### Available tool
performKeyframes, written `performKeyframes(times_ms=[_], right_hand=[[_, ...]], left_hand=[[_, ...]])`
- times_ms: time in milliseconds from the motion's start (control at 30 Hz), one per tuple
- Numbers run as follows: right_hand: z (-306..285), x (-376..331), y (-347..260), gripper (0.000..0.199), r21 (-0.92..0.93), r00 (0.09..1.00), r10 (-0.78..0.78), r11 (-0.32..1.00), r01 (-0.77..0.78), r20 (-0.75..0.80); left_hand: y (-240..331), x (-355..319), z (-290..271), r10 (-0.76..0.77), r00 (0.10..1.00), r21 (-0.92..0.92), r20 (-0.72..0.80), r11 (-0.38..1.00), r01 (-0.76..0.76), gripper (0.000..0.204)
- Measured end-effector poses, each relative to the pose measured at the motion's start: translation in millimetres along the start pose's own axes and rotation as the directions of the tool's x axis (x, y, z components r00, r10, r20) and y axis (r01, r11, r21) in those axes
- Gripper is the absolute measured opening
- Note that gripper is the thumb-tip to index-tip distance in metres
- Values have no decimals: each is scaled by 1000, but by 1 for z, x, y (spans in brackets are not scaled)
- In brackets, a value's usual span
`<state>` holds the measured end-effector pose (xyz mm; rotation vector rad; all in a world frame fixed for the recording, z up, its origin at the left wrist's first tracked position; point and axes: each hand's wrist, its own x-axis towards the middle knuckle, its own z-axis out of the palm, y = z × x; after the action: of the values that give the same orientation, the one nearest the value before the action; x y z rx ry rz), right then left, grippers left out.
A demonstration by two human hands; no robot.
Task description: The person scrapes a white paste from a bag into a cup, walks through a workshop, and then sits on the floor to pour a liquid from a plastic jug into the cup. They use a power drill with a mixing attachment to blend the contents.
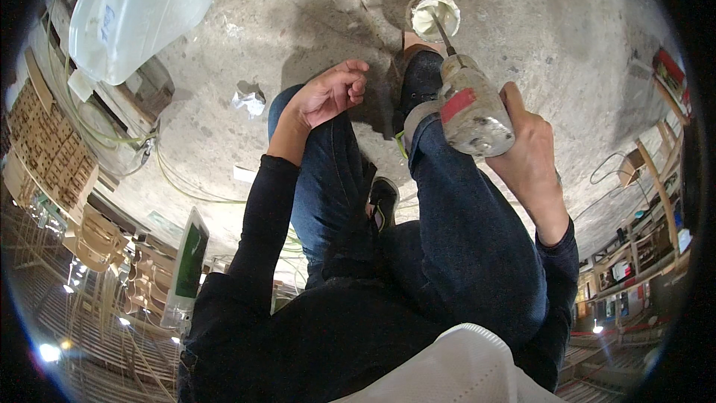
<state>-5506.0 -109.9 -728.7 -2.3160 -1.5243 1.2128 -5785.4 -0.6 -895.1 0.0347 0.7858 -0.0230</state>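
My right hand (531, 168) is wrapped round a worn, grey metal-bodied power drill (477, 112) with a red patch on its side. From the drill's nose a thin dark shaft (443, 36) reaches down into a small cup (415, 6) of creamy white paste (445, 12). The cup stands on the concrete floor just beyond my dark shoe (421, 78). Over my left knee rests my left hand (332, 95), its fingers loosely curled in and nothing visible in them. Much of the drill's grip is hidden behind its body and my hand.
A large translucent plastic container (142, 15) stands at the far left. Crumpled white scrap (250, 103) lies on the floor near my left knee. A pale hose (190, 190) runs along the left. Wooden pieces (52, 138) are stacked at the left edge; shelving (634, 276) lines the right.
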Motion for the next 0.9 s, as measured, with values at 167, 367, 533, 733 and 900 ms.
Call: performKeyframes(times_ms=[167,367,533,733,900], right_hand=[[-9,-2,3,50,-4,996,53,999,-53,66],[-2,-7,3,50,51,996,74,996,-77,48],[-2,-5,2,48,75,999,30,997,-33,38],[4,0,0,45,61,1000,3,998,-3,3],[2,0,-1,44,66,1000,-3,998,2,12]], left_hand=[[-1,2,-4,6,1000,-4,22,1000,-6,22],[0,0,-2,8,1000,-15,23,1000,-8,20],[0,2,-3,11,999,-10,53,1000,-10,20],[0,1,-1,-10,1000,5,17,1000,10,22],[2,0,0,-15,1000,-4,23,1000,15,20]])
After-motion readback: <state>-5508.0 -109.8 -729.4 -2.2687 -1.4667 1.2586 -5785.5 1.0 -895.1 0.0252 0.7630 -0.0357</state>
